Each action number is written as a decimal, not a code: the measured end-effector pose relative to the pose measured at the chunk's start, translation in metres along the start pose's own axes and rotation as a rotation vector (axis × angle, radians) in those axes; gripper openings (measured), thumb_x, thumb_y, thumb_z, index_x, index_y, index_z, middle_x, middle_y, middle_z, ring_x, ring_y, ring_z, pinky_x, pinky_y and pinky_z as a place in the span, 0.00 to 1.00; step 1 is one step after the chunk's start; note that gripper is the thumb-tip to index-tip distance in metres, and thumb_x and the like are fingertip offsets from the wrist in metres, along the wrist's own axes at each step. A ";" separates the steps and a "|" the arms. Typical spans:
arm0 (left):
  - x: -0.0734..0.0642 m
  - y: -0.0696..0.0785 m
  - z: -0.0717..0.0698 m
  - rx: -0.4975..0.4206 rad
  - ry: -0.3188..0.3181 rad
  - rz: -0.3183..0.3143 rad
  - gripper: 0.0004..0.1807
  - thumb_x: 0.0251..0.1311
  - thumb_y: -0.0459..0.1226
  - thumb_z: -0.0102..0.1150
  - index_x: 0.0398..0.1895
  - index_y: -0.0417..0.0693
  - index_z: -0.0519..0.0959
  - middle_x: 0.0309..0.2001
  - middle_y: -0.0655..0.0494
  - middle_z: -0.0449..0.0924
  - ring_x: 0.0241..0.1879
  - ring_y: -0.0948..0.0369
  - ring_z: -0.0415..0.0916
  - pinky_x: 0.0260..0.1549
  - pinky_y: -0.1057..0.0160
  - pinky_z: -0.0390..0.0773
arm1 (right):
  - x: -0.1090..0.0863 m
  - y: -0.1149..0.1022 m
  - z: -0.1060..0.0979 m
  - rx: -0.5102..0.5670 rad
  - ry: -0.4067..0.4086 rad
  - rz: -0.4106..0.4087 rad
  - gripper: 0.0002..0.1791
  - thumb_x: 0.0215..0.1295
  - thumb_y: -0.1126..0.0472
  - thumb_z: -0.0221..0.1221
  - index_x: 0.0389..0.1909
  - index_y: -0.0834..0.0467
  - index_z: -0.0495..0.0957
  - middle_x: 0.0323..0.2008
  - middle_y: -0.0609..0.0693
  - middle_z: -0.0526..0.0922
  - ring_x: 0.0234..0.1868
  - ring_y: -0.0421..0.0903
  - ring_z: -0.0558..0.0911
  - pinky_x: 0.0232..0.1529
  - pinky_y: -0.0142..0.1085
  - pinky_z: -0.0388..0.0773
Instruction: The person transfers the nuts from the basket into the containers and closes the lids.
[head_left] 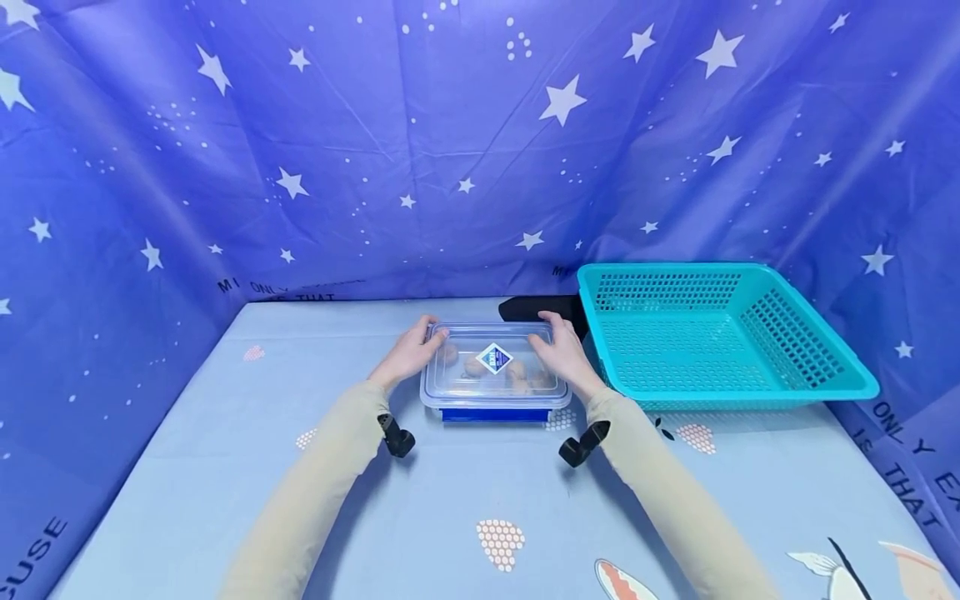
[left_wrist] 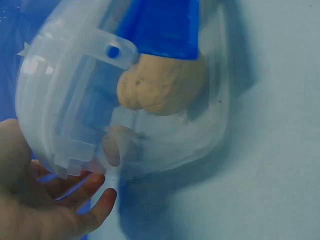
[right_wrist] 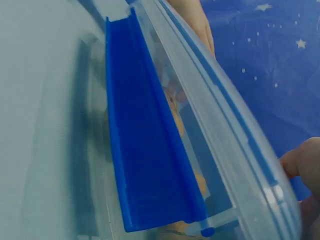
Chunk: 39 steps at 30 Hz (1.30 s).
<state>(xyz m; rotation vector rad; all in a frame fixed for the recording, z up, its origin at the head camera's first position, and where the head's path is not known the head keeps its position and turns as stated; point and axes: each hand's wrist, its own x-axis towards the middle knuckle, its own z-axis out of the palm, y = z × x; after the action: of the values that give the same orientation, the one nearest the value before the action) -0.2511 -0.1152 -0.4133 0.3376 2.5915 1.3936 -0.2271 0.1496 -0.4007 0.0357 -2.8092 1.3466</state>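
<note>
A clear plastic food container (head_left: 465, 393), lid on, stands on the table between my two hands. Through its walls show several tan, wrinkled lumps (left_wrist: 170, 85) like walnuts. A blue latch (right_wrist: 145, 135) hangs down along the near side, and a blue-and-white diamond label (head_left: 494, 358) sits on the lid. My left hand (head_left: 408, 354) grips the left far corner, thumb on the lid and fingers around the side. At the opposite far corner, my right hand (head_left: 566, 354) holds on the same way, its thumb over the lid's edge.
A turquoise perforated basket (head_left: 750, 398) stands on the right, close beside my right hand. Behind the container and partly hidden by it and the basket lies a black object (head_left: 534, 307). A blue starry curtain (head_left: 405, 167) closes off the back and sides of the cloth-covered table (head_left: 420, 508).
</note>
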 end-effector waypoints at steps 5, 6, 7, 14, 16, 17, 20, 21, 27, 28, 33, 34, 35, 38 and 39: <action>0.002 -0.005 0.004 -0.119 -0.018 0.003 0.27 0.74 0.43 0.43 0.68 0.35 0.58 0.67 0.32 0.61 0.67 0.41 0.56 0.66 0.45 0.57 | 0.008 0.009 0.003 0.079 -0.052 0.098 0.33 0.69 0.52 0.53 0.70 0.62 0.57 0.69 0.64 0.59 0.69 0.60 0.60 0.67 0.52 0.59; 0.002 -0.006 0.004 -0.141 -0.020 0.006 0.27 0.74 0.43 0.43 0.68 0.35 0.58 0.68 0.33 0.59 0.69 0.41 0.54 0.67 0.45 0.55 | 0.009 0.010 0.004 0.092 -0.056 0.116 0.34 0.69 0.50 0.53 0.70 0.62 0.57 0.70 0.64 0.59 0.69 0.59 0.59 0.67 0.52 0.58; 0.002 -0.006 0.005 -0.160 -0.023 0.007 0.27 0.74 0.43 0.43 0.68 0.36 0.58 0.69 0.34 0.58 0.69 0.42 0.52 0.68 0.45 0.53 | 0.010 0.012 0.005 0.102 -0.055 0.124 0.34 0.69 0.50 0.53 0.70 0.62 0.57 0.70 0.63 0.59 0.70 0.59 0.59 0.68 0.52 0.58; 0.004 -0.006 0.008 -0.261 -0.025 0.005 0.27 0.75 0.41 0.43 0.71 0.39 0.56 0.73 0.39 0.51 0.73 0.46 0.43 0.70 0.48 0.45 | 0.011 0.018 0.006 0.210 -0.041 0.103 0.37 0.68 0.50 0.56 0.72 0.60 0.57 0.72 0.62 0.56 0.72 0.58 0.55 0.70 0.52 0.54; 0.003 -0.005 0.010 -0.282 -0.023 0.015 0.28 0.75 0.40 0.42 0.73 0.40 0.54 0.73 0.40 0.50 0.73 0.47 0.42 0.71 0.49 0.44 | 0.010 0.019 0.005 0.228 -0.046 0.097 0.37 0.68 0.51 0.57 0.73 0.59 0.55 0.72 0.61 0.55 0.72 0.57 0.53 0.70 0.53 0.53; 0.003 -0.005 0.010 -0.286 -0.021 0.021 0.28 0.75 0.40 0.41 0.73 0.40 0.52 0.73 0.40 0.50 0.73 0.46 0.42 0.71 0.49 0.44 | 0.010 0.019 0.005 0.234 -0.047 0.094 0.38 0.68 0.51 0.57 0.73 0.59 0.55 0.73 0.61 0.54 0.72 0.57 0.52 0.70 0.53 0.53; 0.004 -0.005 0.012 -0.306 -0.012 0.050 0.30 0.75 0.38 0.41 0.75 0.39 0.49 0.72 0.39 0.51 0.72 0.45 0.44 0.70 0.49 0.45 | 0.009 0.019 0.005 0.234 -0.047 0.068 0.38 0.68 0.52 0.57 0.74 0.59 0.54 0.73 0.61 0.54 0.73 0.58 0.52 0.70 0.53 0.53; 0.004 -0.005 0.012 -0.313 -0.009 0.057 0.30 0.74 0.37 0.42 0.75 0.39 0.49 0.72 0.39 0.52 0.72 0.45 0.44 0.70 0.49 0.46 | 0.009 0.019 0.005 0.221 -0.040 0.050 0.38 0.68 0.53 0.57 0.74 0.59 0.54 0.72 0.61 0.55 0.72 0.58 0.52 0.69 0.53 0.53; 0.002 -0.008 0.011 -0.309 -0.018 0.072 0.27 0.73 0.38 0.44 0.73 0.43 0.59 0.72 0.41 0.50 0.73 0.45 0.40 0.70 0.46 0.44 | 0.010 0.022 0.009 0.104 0.010 -0.108 0.31 0.69 0.58 0.57 0.70 0.59 0.62 0.69 0.58 0.63 0.69 0.55 0.60 0.68 0.50 0.58; 0.002 -0.009 0.011 -0.310 -0.023 0.069 0.26 0.74 0.38 0.43 0.73 0.44 0.60 0.73 0.43 0.50 0.73 0.46 0.39 0.70 0.46 0.44 | 0.009 0.022 0.010 0.097 0.012 -0.126 0.29 0.69 0.58 0.57 0.69 0.59 0.64 0.68 0.58 0.64 0.69 0.55 0.61 0.68 0.50 0.58; 0.004 -0.009 0.012 -0.329 -0.034 0.053 0.24 0.75 0.35 0.40 0.72 0.43 0.59 0.73 0.45 0.51 0.73 0.48 0.43 0.70 0.48 0.46 | 0.008 0.022 0.010 0.096 -0.001 -0.148 0.25 0.70 0.58 0.56 0.66 0.60 0.69 0.66 0.57 0.67 0.68 0.55 0.63 0.67 0.51 0.60; 0.005 -0.009 0.013 -0.324 -0.028 0.049 0.24 0.75 0.35 0.40 0.72 0.43 0.60 0.73 0.45 0.51 0.73 0.49 0.43 0.70 0.48 0.46 | 0.008 0.022 0.010 0.096 -0.004 -0.146 0.25 0.70 0.57 0.56 0.66 0.59 0.70 0.65 0.56 0.67 0.68 0.54 0.63 0.67 0.51 0.60; 0.005 -0.009 0.013 -0.318 -0.024 0.049 0.24 0.75 0.34 0.39 0.72 0.43 0.59 0.72 0.44 0.52 0.73 0.48 0.44 0.70 0.48 0.46 | 0.008 0.022 0.009 0.094 -0.005 -0.142 0.25 0.70 0.56 0.57 0.65 0.58 0.70 0.65 0.56 0.67 0.68 0.54 0.63 0.67 0.51 0.60; 0.006 -0.008 0.014 -0.308 -0.004 0.060 0.23 0.75 0.34 0.37 0.71 0.41 0.60 0.71 0.42 0.55 0.72 0.48 0.46 0.70 0.48 0.46 | 0.009 0.022 0.009 0.098 -0.008 -0.141 0.24 0.69 0.55 0.58 0.64 0.57 0.71 0.65 0.56 0.66 0.67 0.54 0.63 0.66 0.50 0.61; 0.003 -0.003 0.013 -0.306 -0.004 0.059 0.22 0.75 0.34 0.37 0.70 0.40 0.60 0.71 0.41 0.55 0.72 0.48 0.46 0.70 0.48 0.46 | 0.010 0.022 0.008 0.098 -0.006 -0.139 0.24 0.69 0.54 0.58 0.64 0.57 0.71 0.65 0.56 0.67 0.67 0.54 0.64 0.66 0.50 0.61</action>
<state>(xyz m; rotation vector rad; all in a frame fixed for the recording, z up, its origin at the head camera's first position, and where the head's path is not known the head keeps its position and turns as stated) -0.2510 -0.1057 -0.4224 0.3714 2.3317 1.7746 -0.2381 0.1569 -0.4231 0.2331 -2.6854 1.4523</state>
